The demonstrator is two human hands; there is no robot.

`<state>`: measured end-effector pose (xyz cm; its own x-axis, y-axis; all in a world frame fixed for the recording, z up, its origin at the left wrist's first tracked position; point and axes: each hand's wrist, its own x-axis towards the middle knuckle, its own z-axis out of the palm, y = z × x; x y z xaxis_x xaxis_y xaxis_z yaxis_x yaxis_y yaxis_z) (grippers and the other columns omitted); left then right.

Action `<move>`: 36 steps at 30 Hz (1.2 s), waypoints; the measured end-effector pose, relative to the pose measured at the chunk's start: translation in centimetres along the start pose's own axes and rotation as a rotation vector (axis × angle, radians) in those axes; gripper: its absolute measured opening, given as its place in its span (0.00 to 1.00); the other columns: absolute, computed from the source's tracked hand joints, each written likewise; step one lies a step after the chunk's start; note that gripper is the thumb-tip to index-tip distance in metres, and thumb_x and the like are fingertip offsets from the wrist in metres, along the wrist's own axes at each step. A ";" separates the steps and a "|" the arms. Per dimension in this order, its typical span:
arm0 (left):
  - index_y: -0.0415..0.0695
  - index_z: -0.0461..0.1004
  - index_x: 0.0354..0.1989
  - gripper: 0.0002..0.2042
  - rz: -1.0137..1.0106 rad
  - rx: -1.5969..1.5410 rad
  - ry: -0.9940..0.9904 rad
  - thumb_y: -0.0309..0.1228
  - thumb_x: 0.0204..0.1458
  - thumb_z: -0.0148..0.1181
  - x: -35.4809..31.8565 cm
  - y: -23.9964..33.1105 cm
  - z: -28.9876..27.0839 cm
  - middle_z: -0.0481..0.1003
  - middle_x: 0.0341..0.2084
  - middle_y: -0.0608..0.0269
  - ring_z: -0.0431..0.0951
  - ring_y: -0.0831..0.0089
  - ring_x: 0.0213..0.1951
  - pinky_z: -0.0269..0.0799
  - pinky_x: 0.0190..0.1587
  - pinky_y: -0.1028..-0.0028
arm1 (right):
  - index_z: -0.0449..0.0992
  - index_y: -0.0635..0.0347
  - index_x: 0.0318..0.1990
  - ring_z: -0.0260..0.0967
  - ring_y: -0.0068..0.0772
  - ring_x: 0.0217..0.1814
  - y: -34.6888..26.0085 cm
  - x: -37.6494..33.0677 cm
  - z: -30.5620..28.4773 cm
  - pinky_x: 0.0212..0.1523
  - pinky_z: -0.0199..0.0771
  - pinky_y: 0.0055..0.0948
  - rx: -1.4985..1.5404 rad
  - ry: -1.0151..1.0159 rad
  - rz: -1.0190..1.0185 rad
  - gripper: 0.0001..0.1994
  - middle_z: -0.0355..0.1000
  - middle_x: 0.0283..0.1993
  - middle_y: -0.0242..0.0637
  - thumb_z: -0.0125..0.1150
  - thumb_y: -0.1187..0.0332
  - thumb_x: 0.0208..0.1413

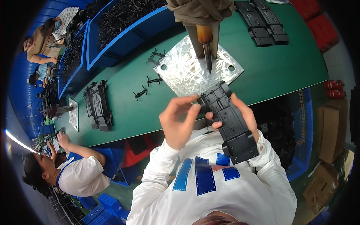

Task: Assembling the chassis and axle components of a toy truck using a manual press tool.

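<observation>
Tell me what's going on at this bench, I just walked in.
A person in a white top holds a long black plastic part in the right hand. The left hand has its thumb and a fingertip at or near the part's upper left corner; whether they grip anything is unclear. Just beyond, a pointed tool hangs over a metal plate on the green table. Small black pieces lie left of the plate.

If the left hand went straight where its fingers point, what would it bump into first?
Probably the near end of the long black part, which the right hand holds. The left hand's fingertips look very close to it, maybe touching; depth is unclear.
</observation>
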<state>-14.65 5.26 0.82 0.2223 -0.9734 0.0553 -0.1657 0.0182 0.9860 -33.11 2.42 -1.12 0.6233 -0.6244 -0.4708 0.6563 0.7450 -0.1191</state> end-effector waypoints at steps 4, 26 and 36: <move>0.34 0.74 0.44 0.12 -0.009 0.023 -0.033 0.20 0.51 0.62 1.6 -0.7 0.5 0.78 0.44 0.54 0.78 0.76 0.38 0.73 0.43 0.77 | 0.61 0.62 0.62 0.63 0.39 0.48 -1.1 1.0 0.1 0.37 0.69 0.31 0.229 -0.143 0.148 0.27 0.65 0.56 0.49 0.45 0.49 0.66; 0.31 0.72 0.45 0.18 -0.087 -0.219 -0.071 0.18 0.44 0.66 3.8 -2.4 -0.6 0.76 0.46 0.49 0.75 0.69 0.48 0.68 0.54 0.69 | 0.60 0.61 0.64 0.60 0.41 0.50 -0.9 2.7 2.3 0.38 0.67 0.32 0.476 -0.077 0.184 0.29 0.65 0.55 0.51 0.44 0.48 0.66; 0.31 0.72 0.44 0.17 -0.055 -0.241 -0.060 0.18 0.43 0.66 3.7 -2.5 -0.7 0.76 0.46 0.46 0.75 0.66 0.49 0.68 0.55 0.67 | 0.60 0.60 0.64 0.60 0.41 0.51 -0.9 2.2 2.7 0.39 0.67 0.33 0.485 -0.073 0.188 0.29 0.64 0.55 0.51 0.45 0.48 0.66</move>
<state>-12.78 1.78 -1.31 0.1662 -0.9861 -0.0023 0.0811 0.0114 0.9966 -31.12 -0.26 0.29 0.7656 -0.5182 -0.3812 0.6412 0.6623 0.3876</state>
